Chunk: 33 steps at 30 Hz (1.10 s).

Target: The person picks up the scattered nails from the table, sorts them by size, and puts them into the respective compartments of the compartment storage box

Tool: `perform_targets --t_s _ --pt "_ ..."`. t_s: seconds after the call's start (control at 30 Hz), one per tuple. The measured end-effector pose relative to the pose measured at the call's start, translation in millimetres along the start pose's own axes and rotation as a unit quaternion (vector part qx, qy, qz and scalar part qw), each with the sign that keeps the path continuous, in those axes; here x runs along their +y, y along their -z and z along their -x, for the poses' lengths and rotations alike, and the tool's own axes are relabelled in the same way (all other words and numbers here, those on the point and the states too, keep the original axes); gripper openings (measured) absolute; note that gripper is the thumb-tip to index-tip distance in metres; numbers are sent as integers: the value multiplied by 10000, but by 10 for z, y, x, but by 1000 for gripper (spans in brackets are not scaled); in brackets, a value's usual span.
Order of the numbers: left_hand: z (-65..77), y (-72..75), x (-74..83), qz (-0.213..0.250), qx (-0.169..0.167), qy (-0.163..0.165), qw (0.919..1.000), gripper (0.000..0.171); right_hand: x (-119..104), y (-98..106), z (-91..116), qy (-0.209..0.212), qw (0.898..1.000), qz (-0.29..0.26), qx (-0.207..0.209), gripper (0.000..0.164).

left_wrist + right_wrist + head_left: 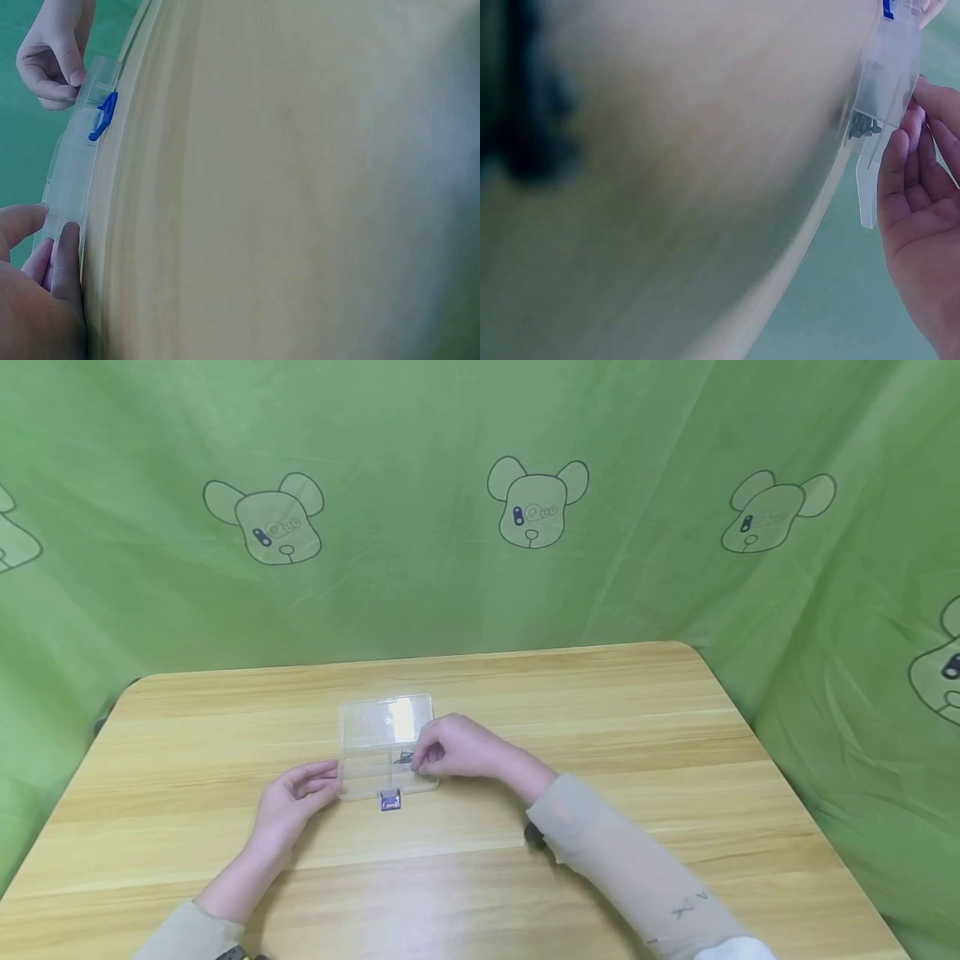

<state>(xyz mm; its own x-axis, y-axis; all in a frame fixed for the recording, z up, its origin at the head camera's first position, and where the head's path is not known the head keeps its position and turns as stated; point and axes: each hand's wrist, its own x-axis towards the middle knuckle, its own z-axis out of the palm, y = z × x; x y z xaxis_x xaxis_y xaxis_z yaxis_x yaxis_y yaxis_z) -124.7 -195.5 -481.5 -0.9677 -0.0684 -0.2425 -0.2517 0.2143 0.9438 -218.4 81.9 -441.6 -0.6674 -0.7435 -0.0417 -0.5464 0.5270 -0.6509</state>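
A clear plastic compartment box [365, 767] lies on the table with its transparent lid [367, 724] raised at the back and its blue latch [390, 800] at the front. My left hand [295, 797] holds the box's left end between thumb and fingers. Over the right compartment, my right hand [459, 746] has its thumb and fingertips pinched together, with what looks like a small dark screw at the tips, mostly hidden. Several dark screws [864, 124] lie at the bottom of that compartment; their exact kind is hard to make out.
The box stands on a wood-grain table [570, 710] with rounded far corners. Behind and beside it hangs a green curtain [420, 568] printed with bear heads. A dark round object [534, 836] shows at the right sleeve.
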Motion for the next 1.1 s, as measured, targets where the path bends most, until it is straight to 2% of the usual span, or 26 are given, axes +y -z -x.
perform_targets --t_s 0.6,0.87,1.1 --pt "-5 -1 -3 51 11 -26 10000 51 129 62 87 128 9993 -360 38 12" --pt "-2 1 -3 -142 54 19 9999 52 282 178 258 10 9995 -257 167 13" --pt "1 -2 0 -126 38 20 9999 52 427 255 485 -49 9997 -145 192 12"
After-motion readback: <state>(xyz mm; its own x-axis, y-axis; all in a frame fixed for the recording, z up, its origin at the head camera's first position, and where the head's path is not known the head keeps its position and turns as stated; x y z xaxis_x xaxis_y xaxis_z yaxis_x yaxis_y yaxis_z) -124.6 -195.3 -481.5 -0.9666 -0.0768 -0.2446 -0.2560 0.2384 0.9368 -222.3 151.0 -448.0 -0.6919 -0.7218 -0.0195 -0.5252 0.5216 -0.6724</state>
